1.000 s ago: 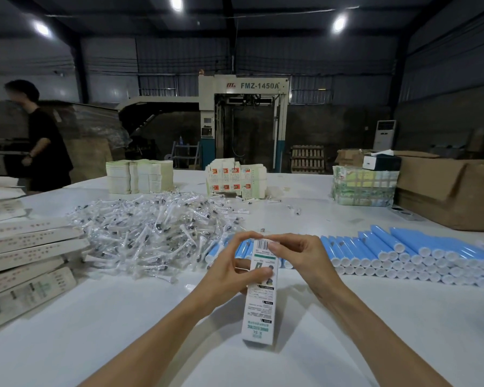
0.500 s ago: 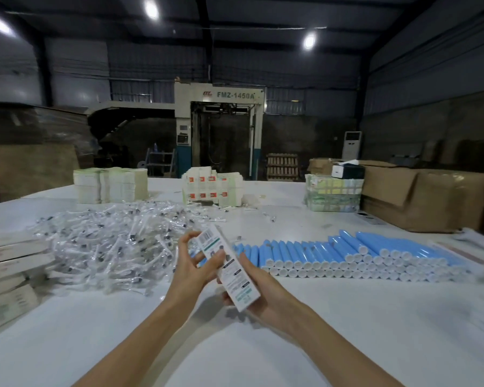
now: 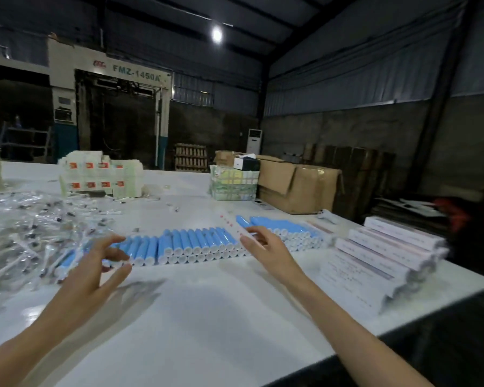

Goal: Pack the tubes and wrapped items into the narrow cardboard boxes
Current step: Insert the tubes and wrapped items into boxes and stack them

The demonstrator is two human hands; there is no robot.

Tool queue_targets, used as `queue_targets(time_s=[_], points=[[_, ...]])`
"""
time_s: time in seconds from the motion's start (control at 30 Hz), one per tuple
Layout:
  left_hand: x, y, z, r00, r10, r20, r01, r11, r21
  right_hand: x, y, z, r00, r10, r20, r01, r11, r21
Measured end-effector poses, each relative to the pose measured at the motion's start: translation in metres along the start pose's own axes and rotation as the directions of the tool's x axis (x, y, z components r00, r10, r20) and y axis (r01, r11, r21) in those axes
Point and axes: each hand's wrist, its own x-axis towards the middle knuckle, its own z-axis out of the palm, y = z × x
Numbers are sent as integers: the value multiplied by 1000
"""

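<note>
Blue tubes [image 3: 196, 244]: one row, mid-bench [image 3: 207, 303], caps nearward. Judged light, smooth, squeezable; grip mid-barrel.
Wrapped items [image 3: 25, 227]: loose heap, left; likely slippery.
Narrow boxes [image 3: 389, 247]: stacked right.
Left hand [image 3: 90, 272], right hand [image 3: 266, 250]: spread, empty, above the row.

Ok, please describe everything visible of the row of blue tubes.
The blue tubes look like smooth plastic, with white caps facing the person. They lie flat, side by side, in a long row on the white table. The left hand, fingers spread, is at the row's left end; the right hand is over its right part. Contact is unclear.
</note>
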Motion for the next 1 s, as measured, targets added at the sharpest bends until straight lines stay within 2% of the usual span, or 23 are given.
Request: queue_targets(time_s=[0.1,0.2,0.33,0.47,0.77,0.83,0.9,1.0], points=[[2,-5,5,996,90,1,-89,989,114,6,13,-90,976,-66,-208,-12,935,-353],[4,-13,4,986,169,6,-167,968,185,10,29,-173,933,-112,-342,-152,738,-657],[5,-21,3,988,144,55,-153,966,207,3,47,-252,913,-81,-401,-318,478,-819],[8,-35,2,988,137,67,-149,962,228,-9,57,-288,908,-8,-420,-392,341,-855],[14,-62,-3,983,101,152,-137,959,249,-30,62,-299,918,67,-391,-396,179,-900],[12,-60,-4,983,83,164,-122,962,244,-30,61,-295,923,19,-384,-383,153,-911],[11,-52,-3,985,67,157,-105,963,250,-23,57,-281,923,-100,-371,-350,182,-919],[4,-33,0,990,62,130,-92,966,242,0,39,-229,925,-214,-315,-238,321,-917]])
